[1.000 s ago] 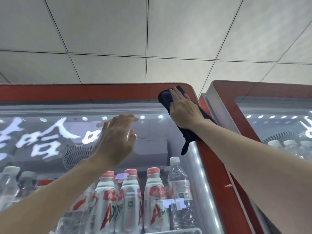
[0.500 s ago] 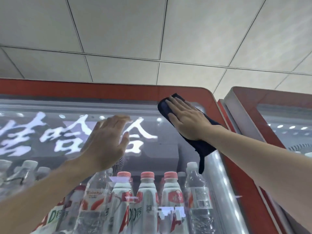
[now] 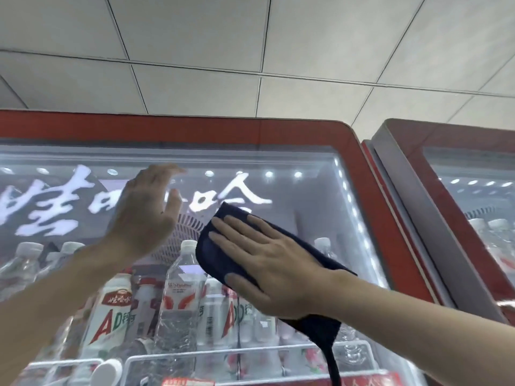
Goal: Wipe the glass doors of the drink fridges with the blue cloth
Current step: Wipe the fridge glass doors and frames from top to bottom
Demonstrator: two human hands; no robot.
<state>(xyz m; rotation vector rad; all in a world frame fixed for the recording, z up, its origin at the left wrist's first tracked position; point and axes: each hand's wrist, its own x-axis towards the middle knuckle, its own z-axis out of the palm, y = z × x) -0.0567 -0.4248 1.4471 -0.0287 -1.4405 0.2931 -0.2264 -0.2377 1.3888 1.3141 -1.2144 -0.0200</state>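
**Cloth flat on the fridge door, mid-wipe**

Cloth [image 3: 220, 254], dark blue, lies flat against the glass door [image 3: 303, 190] of the left fridge [image 3: 195, 129], in its upper middle, just below the white lettering and in front of the top shelf of bottles [image 3: 178, 296].

Head view: the right hand [image 3: 267, 263] lies open on the cloth, fingers [image 3: 237, 221] straight and slightly spread, palm pressing the fabric to the pane; it pinches nothing. A loose tail of cloth hangs below the wrist, down past the shelf rail [image 3: 250, 352]. The left hand [image 3: 145, 213] is raised just beside the cloth, open, fingers close together and a little blurred; whether it touches the glass I cannot tell. A second fridge [image 3: 446, 140] stands just to the right, its door not yet under the cloth.

Risks from here, as I judge them: only palm pressure holds the cloth, so a quick stroke or lighter press could let it slide out and drop. The hanging tail may drag and leave streaks. If the left hand does rest on the pane, it would leave prints on wiped glass.
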